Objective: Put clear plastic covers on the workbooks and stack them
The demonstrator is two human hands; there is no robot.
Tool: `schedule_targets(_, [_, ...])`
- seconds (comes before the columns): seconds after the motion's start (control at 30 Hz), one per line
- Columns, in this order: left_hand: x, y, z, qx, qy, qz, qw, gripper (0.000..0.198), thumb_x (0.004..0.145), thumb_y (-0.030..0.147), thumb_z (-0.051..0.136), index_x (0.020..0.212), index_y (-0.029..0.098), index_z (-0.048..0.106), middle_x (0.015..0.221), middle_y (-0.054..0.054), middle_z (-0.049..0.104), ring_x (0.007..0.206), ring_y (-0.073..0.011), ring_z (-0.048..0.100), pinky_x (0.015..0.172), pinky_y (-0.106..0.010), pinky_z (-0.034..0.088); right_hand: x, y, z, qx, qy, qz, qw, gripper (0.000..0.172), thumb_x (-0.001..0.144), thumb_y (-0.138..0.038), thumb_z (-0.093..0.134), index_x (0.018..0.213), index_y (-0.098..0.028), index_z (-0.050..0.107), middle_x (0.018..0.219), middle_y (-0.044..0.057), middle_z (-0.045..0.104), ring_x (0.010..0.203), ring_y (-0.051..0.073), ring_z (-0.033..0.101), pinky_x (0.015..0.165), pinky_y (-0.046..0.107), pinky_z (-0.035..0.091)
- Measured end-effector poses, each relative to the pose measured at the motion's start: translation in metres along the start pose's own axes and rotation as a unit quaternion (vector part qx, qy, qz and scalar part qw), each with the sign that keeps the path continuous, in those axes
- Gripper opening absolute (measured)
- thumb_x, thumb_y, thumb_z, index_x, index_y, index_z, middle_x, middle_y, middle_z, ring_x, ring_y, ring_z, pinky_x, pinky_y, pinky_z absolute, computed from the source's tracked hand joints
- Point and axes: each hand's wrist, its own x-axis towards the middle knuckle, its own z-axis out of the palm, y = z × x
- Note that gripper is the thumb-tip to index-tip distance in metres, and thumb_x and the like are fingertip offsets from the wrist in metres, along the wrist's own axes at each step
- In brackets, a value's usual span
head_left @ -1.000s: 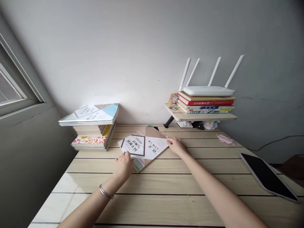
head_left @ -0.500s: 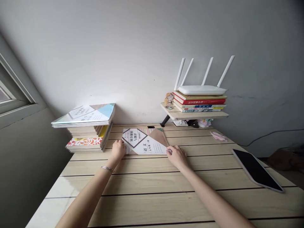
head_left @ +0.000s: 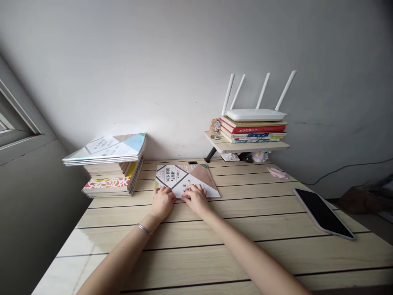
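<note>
A workbook (head_left: 189, 175) with a white, brown and striped cover lies on the wood-plank table, near its back edge. Along the book's near edge, my left hand (head_left: 163, 202) has its fingers curled over the left part. My right hand (head_left: 196, 198) grips the same edge close to the middle, fingers over the cover and thumb at the front. Only a small gap separates the two hands. Part of the cover's lower print is hidden under the right fingers.
Left of the workbook stands a stack of books (head_left: 111, 180), the top ones jutting out. A raised shelf (head_left: 245, 146) at the back right carries more books and a white router (head_left: 256, 114). A tablet (head_left: 323, 214) and a pink cloth-like item (head_left: 277, 173) lie on the right.
Both hands have come inward from the workbook's left and right ends to its near edge, now close together. The book has barely moved; the view has shifted slightly.
</note>
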Motion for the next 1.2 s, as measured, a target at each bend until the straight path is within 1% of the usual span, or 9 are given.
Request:
schedule_targets(0.27, [-0.020, -0.048, -0.017, 0.022, 0.008, -0.042, 0.999, 0.013, 0.084, 0.027, 0.060, 0.077, 0.023, 0.070, 0.092, -0.003, 0.068, 0.092, -0.0215, 0.056, 0.081, -0.037, 0.033, -0.021, 0.075, -0.038, -0.018, 0.023, 0.056, 0.998, 0.005, 0.072, -0.028, 0.073, 0.068, -0.027, 0.072, 0.101, 0.002, 0.067, 0.100, 0.024, 0.049, 0.076, 0.036, 0.032])
schedule_targets(0.4, [-0.030, -0.062, -0.017, 0.001, 0.016, -0.077, 0.997, 0.013, 0.084, 0.029, 0.060, 0.079, 0.023, 0.070, 0.097, -0.003, 0.066, 0.095, -0.0208, 0.056, 0.080, -0.036, 0.035, -0.033, 0.108, -0.050, -0.014, 0.035, 0.075, 0.996, 0.009, 0.075, -0.033, 0.069, 0.068, -0.028, 0.073, 0.098, 0.003, 0.067, 0.097, 0.026, 0.051, 0.077, 0.039, 0.035])
schedule_targets(0.57, [-0.031, -0.064, -0.016, -0.046, 0.013, -0.120, 0.992, 0.016, 0.083, 0.032, 0.058, 0.079, 0.023, 0.071, 0.096, -0.004, 0.063, 0.096, -0.0218, 0.056, 0.078, -0.035, 0.037, -0.035, 0.126, -0.049, 0.070, 0.049, 0.071, 0.994, 0.017, 0.075, -0.038, 0.064, 0.069, -0.026, 0.074, 0.089, 0.005, 0.064, 0.089, 0.023, 0.055, 0.080, 0.039, 0.040])
schedule_targets(0.67, [-0.029, -0.067, -0.017, -0.067, -0.001, -0.133, 0.989, 0.015, 0.081, 0.032, 0.059, 0.079, 0.023, 0.071, 0.096, -0.005, 0.063, 0.097, -0.0225, 0.056, 0.078, -0.034, 0.039, -0.034, 0.132, -0.047, 0.154, 0.038, 0.075, 0.984, 0.022, 0.074, -0.040, 0.061, 0.070, -0.022, 0.074, 0.082, 0.005, 0.060, 0.078, 0.020, 0.057, 0.075, 0.034, 0.044])
schedule_targets(0.8, [-0.027, -0.073, -0.019, -0.143, -0.005, -0.135, 0.981, 0.011, 0.076, 0.029, 0.062, 0.074, 0.022, 0.071, 0.092, -0.004, 0.063, 0.096, -0.0218, 0.057, 0.082, -0.033, 0.042, -0.034, 0.138, -0.051, 0.198, 0.011, 0.108, 0.974, 0.022, 0.071, -0.040, 0.062, 0.070, -0.021, 0.074, 0.079, 0.006, 0.062, 0.073, 0.020, 0.059, 0.070, 0.032, 0.046])
schedule_targets(0.9, [-0.023, -0.075, -0.021, -0.255, -0.009, -0.191, 0.948, 0.002, 0.067, 0.021, 0.066, 0.065, 0.020, 0.067, 0.087, -0.003, 0.061, 0.089, -0.0194, 0.059, 0.084, -0.029, 0.043, -0.033, 0.138, -0.057, 0.226, -0.001, 0.128, 0.966, 0.018, 0.069, -0.036, 0.064, 0.070, -0.020, 0.072, 0.081, 0.006, 0.066, 0.076, 0.020, 0.061, 0.072, 0.031, 0.048])
schedule_targets(0.97, [-0.018, -0.076, -0.022, -0.294, -0.014, -0.248, 0.923, 0.004, 0.063, 0.018, 0.068, 0.064, 0.019, 0.064, 0.083, -0.003, 0.061, 0.084, -0.0186, 0.060, 0.082, -0.029, 0.045, -0.029, 0.135, -0.059, 0.253, -0.001, 0.180, 0.950, 0.015, 0.069, -0.032, 0.064, 0.074, -0.019, 0.070, 0.083, 0.006, 0.069, 0.076, 0.019, 0.062, 0.074, 0.029, 0.049])
schedule_targets(1.1, [-0.001, -0.076, -0.020, -0.339, -0.025, -0.354, 0.871, 0.017, 0.068, 0.019, 0.066, 0.084, 0.014, 0.062, 0.076, -0.005, 0.063, 0.070, -0.0180, 0.062, 0.067, -0.030, 0.049, -0.012, 0.127, -0.060, 0.263, -0.027, 0.332, 0.905, 0.015, 0.074, -0.031, 0.064, 0.078, -0.017, 0.066, 0.072, 0.003, 0.069, 0.061, 0.013, 0.062, 0.062, 0.023, 0.050])
schedule_targets(1.2, [0.014, -0.077, -0.018, -0.391, -0.041, -0.408, 0.824, 0.027, 0.074, 0.021, 0.067, 0.096, 0.008, 0.060, 0.078, -0.009, 0.064, 0.069, -0.0188, 0.063, 0.063, -0.030, 0.051, 0.004, 0.123, -0.056, 0.255, -0.054, 0.373, 0.890, 0.018, 0.075, -0.033, 0.065, 0.069, -0.016, 0.065, 0.058, 0.002, 0.063, 0.050, 0.011, 0.057, 0.051, 0.020, 0.047])
